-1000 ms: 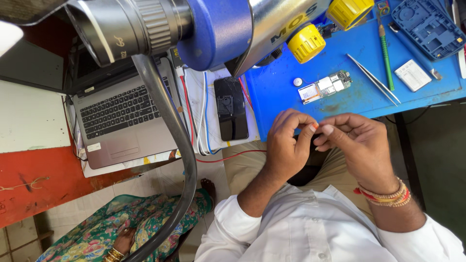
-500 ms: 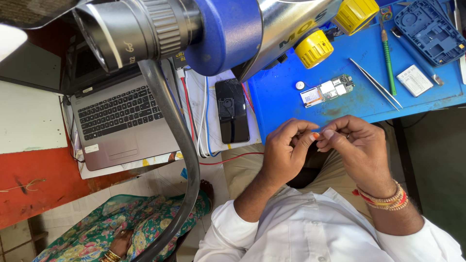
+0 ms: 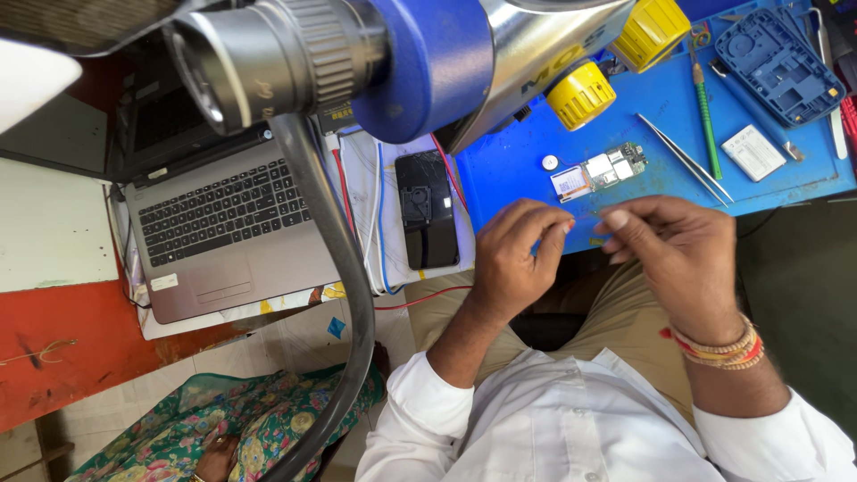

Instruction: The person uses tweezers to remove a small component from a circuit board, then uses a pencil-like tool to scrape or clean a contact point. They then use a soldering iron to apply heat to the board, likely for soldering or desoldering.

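A blue work surface (image 3: pixel 786 178) lies just beyond both hands; past the left hand (image 3: pixel 513 259) rests a black cracked phone (image 3: pixel 426 221); a small green circuit board (image 3: pixel 596 171) sits just beyond the right hand (image 3: pixel 683 254). Each grip is pinched on something tiny between the fingertips (image 3: pixel 614 219), too small to identify; it looks light and fragile, best held by its ends. A blue plastic phone frame (image 3: pixel 775 64), further off, holds nothing visible.

The flat blue work mat (image 3: pixel 786 178) looks matt and rubbery. The slim steel tweezers (image 3: pixel 686 158) gleam smooth beside the small green circuit board (image 3: pixel 596 171) with shiny metal shields. The black smartphone (image 3: pixel 426 210) shows glossy glass. The silver laptop (image 3: pixel 228 236) has a matt plastic deck. The white cotton shirt (image 3: pixel 571 428) is soft cloth.
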Available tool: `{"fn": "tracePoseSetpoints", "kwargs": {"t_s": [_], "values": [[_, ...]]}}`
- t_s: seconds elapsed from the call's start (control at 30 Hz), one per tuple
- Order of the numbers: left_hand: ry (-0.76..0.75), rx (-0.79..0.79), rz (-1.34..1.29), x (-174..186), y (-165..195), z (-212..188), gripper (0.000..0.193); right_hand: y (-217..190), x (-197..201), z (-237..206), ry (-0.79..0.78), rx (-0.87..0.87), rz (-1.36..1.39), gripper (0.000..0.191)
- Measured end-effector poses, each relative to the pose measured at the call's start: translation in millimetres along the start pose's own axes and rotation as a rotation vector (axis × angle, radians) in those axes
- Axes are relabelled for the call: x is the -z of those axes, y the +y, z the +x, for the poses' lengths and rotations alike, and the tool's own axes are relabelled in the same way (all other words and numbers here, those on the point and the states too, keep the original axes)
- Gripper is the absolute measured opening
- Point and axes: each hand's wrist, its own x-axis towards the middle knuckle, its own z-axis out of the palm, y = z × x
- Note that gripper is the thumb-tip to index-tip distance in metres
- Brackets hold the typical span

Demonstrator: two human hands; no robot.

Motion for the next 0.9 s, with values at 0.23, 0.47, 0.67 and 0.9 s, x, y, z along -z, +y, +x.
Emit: {"fn": "tracePoseSetpoints", "kwargs": {"t_s": [0.23,0.47,0.67,0.9], "values": [[-0.008,-0.055,0.154,8,-16,15,0.008,-23,7,33,0.010,0.834,-1.000,0.023],[-0.022,-0.089,0.233,4,-24,26,0.012,-28,13,56,-0.151,0.812,-1.108,0.047],[0.024,-0.070,0.276,-5,-25,22,0.012,-31,19,64,-0.270,0.859,-1.046,0.052],[0.037,-0.097,0.284,-15,-28,21,0.013,-37,52,56,0.232,0.932,-0.834,0.027]]}}
